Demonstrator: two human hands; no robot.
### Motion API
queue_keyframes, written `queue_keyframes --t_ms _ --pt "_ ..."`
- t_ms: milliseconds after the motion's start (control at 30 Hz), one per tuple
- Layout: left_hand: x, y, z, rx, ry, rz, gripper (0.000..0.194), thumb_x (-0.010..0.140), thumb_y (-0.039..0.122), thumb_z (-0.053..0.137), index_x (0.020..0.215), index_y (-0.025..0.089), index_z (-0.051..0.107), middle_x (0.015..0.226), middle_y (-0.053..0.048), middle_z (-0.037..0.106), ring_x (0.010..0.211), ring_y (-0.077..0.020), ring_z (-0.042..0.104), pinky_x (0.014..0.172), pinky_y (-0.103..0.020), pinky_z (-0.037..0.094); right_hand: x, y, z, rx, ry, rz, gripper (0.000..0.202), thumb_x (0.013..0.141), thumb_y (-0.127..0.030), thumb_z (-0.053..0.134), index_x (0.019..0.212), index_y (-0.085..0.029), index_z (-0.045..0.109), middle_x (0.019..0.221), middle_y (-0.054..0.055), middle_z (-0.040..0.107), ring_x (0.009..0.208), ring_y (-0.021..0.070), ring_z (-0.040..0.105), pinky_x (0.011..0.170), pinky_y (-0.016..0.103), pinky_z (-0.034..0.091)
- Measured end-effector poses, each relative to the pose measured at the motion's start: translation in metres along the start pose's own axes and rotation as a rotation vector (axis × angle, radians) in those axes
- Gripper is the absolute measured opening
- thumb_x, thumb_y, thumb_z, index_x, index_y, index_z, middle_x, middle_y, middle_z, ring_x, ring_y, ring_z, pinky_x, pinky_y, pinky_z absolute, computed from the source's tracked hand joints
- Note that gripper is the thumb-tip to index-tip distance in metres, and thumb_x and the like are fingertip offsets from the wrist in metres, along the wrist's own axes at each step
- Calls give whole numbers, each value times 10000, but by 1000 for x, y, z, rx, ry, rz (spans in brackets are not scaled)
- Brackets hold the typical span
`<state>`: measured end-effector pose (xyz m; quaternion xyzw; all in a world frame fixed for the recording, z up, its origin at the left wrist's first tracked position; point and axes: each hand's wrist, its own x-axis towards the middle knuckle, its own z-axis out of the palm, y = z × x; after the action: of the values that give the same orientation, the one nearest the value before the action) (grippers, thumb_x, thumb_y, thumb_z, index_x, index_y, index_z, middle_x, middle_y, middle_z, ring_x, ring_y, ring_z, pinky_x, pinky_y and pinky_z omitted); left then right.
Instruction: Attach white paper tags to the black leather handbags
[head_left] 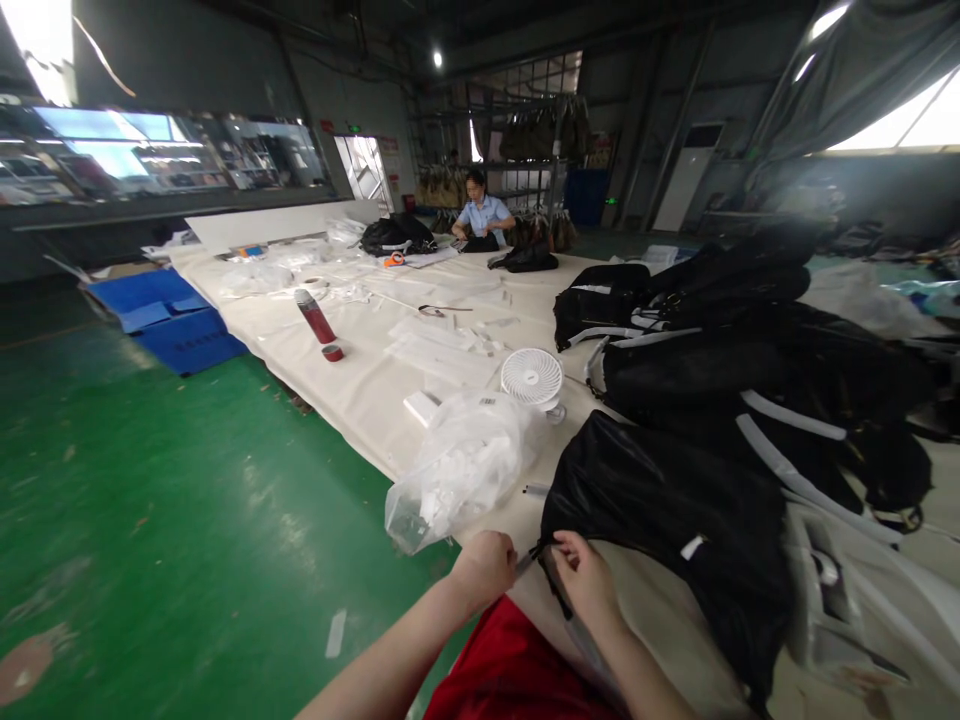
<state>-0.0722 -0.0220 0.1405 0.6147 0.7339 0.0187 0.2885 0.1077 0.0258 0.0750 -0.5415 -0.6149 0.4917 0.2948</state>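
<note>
A black bag [645, 490] lies on the table edge in front of me, with a small white tag [692, 547] on it. My left hand [486, 566] is closed in a fist around the end of a thin dark strap [528, 560] by the bag's near left corner. At that same corner, my right hand [586, 578] has its fingers curled and pinched on the edge of the black bag. What lies inside the fingers is partly hidden. Just beyond my hands sits a clear plastic bag [469, 460] full of white scraps.
A white fan [532, 377] stands behind the plastic bag. Black bags [712, 370] with pale straps are piled at right. A red bottle [315, 317] and tape roll [332, 353] are farther left. A person [482, 215] works at the table's far end. Blue boxes [169, 315] stand on the floor.
</note>
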Motion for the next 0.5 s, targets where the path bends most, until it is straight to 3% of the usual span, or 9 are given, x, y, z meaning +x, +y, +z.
queue_keyframes --t_ms 67,167,367,500 --pt "0 0 1 -46 -18 10 335 867 243 444 875 109 750 911 -186 726 881 -297 668 780 -358 490 1 7 0 -112 -35 -174 304 762 -287 571 1028 -251 713 910 61 723 794 224 668 759 343 522" --pt "3 3 1 -129 -66 11 325 884 251 437 840 124 734 842 -142 727 806 -249 679 733 -317 510 0 14 8 -150 -105 -232 338 799 -243 495 1050 -252 722 976 76 722 919 251 672 834 366 518" --pt "13 13 4 -246 -162 -49 413 956 293 327 882 124 696 787 -103 728 592 -171 675 527 -243 509 -2 20 14 -89 -62 -172 352 827 -273 483 1110 -229 688 1033 91 729 937 254 681 848 381 526" --pt "19 21 7 -194 -138 -64 369 938 317 387 873 131 700 790 -107 729 665 -184 689 616 -258 530 -3 23 10 -47 -16 -102 376 822 -288 502 1152 -190 653 1020 111 741 956 267 690 856 401 534"
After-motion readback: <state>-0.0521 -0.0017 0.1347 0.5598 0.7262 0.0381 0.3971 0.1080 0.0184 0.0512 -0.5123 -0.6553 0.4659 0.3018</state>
